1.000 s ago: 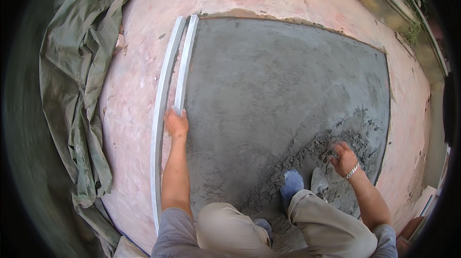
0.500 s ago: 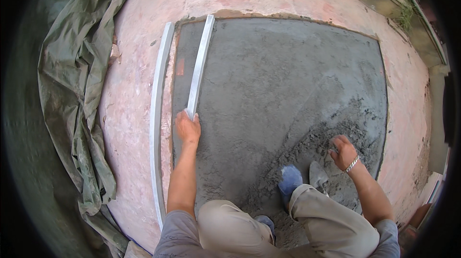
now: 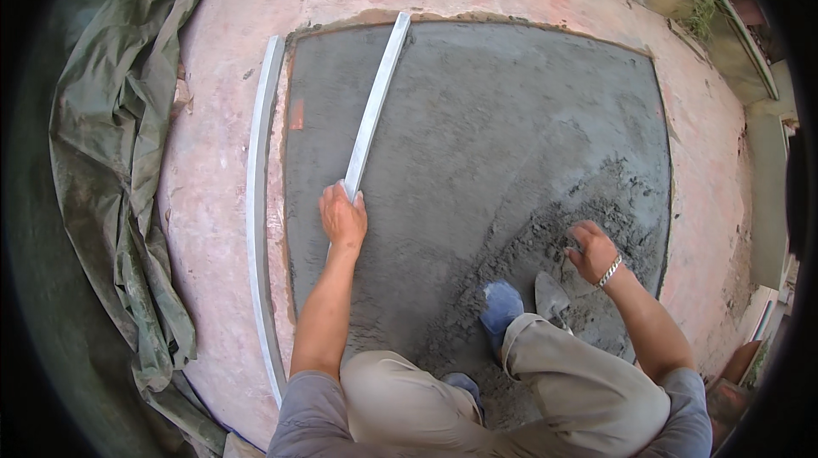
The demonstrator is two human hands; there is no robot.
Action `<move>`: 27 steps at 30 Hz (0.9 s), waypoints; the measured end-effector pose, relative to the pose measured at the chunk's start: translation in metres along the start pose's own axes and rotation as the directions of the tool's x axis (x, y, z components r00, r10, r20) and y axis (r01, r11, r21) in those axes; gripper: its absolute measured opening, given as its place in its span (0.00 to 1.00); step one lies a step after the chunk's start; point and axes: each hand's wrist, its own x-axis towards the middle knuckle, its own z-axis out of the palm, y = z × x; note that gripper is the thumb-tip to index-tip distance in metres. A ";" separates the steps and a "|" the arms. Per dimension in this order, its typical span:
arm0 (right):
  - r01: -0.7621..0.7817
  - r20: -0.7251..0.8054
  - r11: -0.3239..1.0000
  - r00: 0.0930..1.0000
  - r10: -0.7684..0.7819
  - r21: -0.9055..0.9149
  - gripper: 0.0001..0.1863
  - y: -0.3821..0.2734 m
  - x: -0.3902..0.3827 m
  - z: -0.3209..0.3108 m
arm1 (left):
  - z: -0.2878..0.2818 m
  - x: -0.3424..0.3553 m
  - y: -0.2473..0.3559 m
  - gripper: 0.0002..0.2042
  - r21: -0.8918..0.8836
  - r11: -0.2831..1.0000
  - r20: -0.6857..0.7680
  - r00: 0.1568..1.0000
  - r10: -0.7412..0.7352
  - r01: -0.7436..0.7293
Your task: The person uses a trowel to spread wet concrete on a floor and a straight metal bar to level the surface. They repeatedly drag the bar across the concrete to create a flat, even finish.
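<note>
My left hand [image 3: 342, 216] grips a long pale metal straightedge [image 3: 375, 109], angled across the wet grey cement [image 3: 477, 126]. A second straightedge [image 3: 256, 228] lies just left of the cement. My right hand [image 3: 591, 250], with a chain bracelet, is above rough, lumpy cement at the lower right; its fingers are bent but apart, and I see nothing in them. Below it lies a trowel [image 3: 547, 294], beside my blue-covered right foot [image 3: 501, 309]. My other foot is mostly hidden behind my leg.
A crumpled olive tarpaulin [image 3: 111, 168] runs along the left. Pinkish paving [image 3: 204, 202] surrounds the cement patch. A low edging with a pale pipe and some grass [image 3: 699, 19] runs along the upper right, with pale boards [image 3: 767, 202] at the right.
The straightedge in my left hand has moved rightward, away from the other one, and now angles over the cement. The view has shifted slightly; my right hand remains over the rough cement.
</note>
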 end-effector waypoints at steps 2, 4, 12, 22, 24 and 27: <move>-0.002 0.005 1.000 1.000 0.002 -0.008 0.19 -0.002 -0.001 0.000 | 0.000 -0.001 0.006 0.20 0.005 1.000 0.024 1.000 0.016 -0.017; -0.005 0.010 1.000 1.000 0.005 -0.025 0.19 -0.004 -0.002 0.000 | 0.003 -0.005 0.016 0.20 0.015 0.999 0.064 0.998 0.031 -0.032; 0.001 0.029 0.999 1.000 0.001 -0.050 0.18 -0.012 -0.001 0.002 | 0.011 -0.049 0.080 0.21 -0.127 0.975 0.253 0.945 0.210 -0.183; 0.005 0.014 0.996 1.000 -0.004 -0.088 0.19 0.004 -0.010 0.006 | -0.028 -0.009 -0.023 0.20 -0.084 0.979 -0.003 0.983 -0.186 0.185; -0.005 0.031 0.998 1.000 0.006 -0.056 0.19 0.004 -0.010 0.005 | -0.033 -0.003 -0.054 0.19 -0.041 0.966 -0.031 0.966 -0.258 0.256; -0.057 0.081 0.997 0.995 0.062 -0.058 0.19 0.002 -0.007 0.005 | -0.028 -0.002 -0.073 0.17 -0.024 0.952 -0.050 0.951 -0.306 0.305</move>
